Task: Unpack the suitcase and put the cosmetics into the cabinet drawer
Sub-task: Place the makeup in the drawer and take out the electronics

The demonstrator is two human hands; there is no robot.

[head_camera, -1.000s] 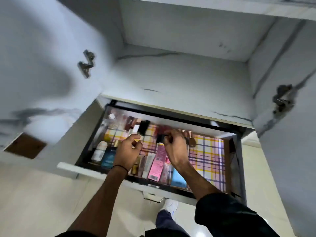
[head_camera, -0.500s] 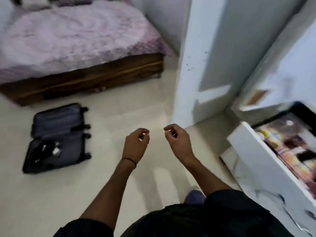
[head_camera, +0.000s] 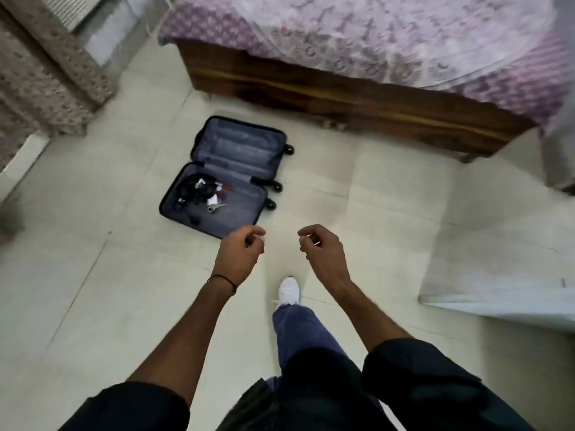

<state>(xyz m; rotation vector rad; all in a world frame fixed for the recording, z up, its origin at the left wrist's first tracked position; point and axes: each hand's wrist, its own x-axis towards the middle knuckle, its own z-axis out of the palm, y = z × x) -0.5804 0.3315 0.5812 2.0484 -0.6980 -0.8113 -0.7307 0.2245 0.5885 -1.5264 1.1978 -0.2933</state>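
A dark suitcase (head_camera: pixel 236 150) lies open flat on the pale tiled floor ahead of me, left of centre. Its near half holds a small heap of cosmetics and dark items (head_camera: pixel 203 191); the far half shows only grey lining. My left hand (head_camera: pixel 238 256) hangs in front of me just below the suitcase's near corner, fingers loosely curled, holding nothing. My right hand (head_camera: pixel 323 253) hangs beside it, fingers loosely curled too, and empty. The cabinet drawer is out of view.
A wooden bed (head_camera: pixel 357 98) with a purple patterned cover runs across the back right. A patterned curtain or cloth (head_camera: pixel 46 73) hangs at the left. A white cabinet door edge (head_camera: pixel 497 300) juts in at the right. My leg and white shoe (head_camera: pixel 289 290) step forward on the floor.
I have turned away from the drawer, where both hands were among the cosmetics. The suitcase has come nearer and more central. Both hands stay empty and loosely curled.
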